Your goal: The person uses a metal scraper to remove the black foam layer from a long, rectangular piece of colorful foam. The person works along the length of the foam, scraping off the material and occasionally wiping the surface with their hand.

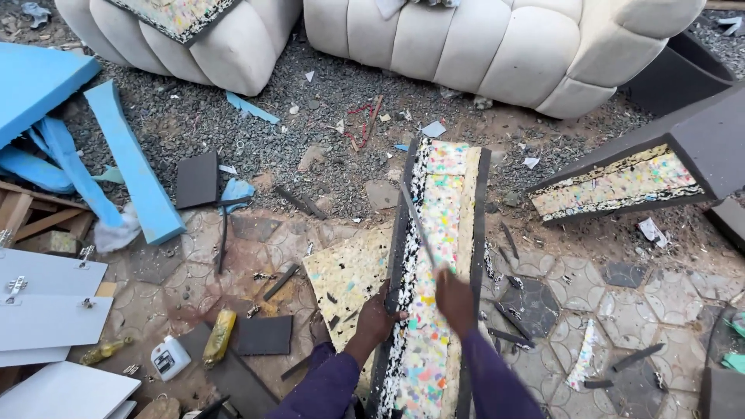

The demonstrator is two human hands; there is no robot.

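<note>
Foam panel, bottom centre, is mid-trim. Left hand grips its dark edge; right hand is closed round a blade. Next stroke likely needs firm bracing.

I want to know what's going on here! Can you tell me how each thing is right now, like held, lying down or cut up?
Left hand: gripping the panel's dark left edge.
Right hand: closed on a blade, blurred.
Blade: raised, slanting over the panel.
Long foam panel: lying flat, speckled side up.
Blue foam strip: lying on gravel.
Cream cushions: resting on the ground.
Yellow bottle: lying on its side.
</note>
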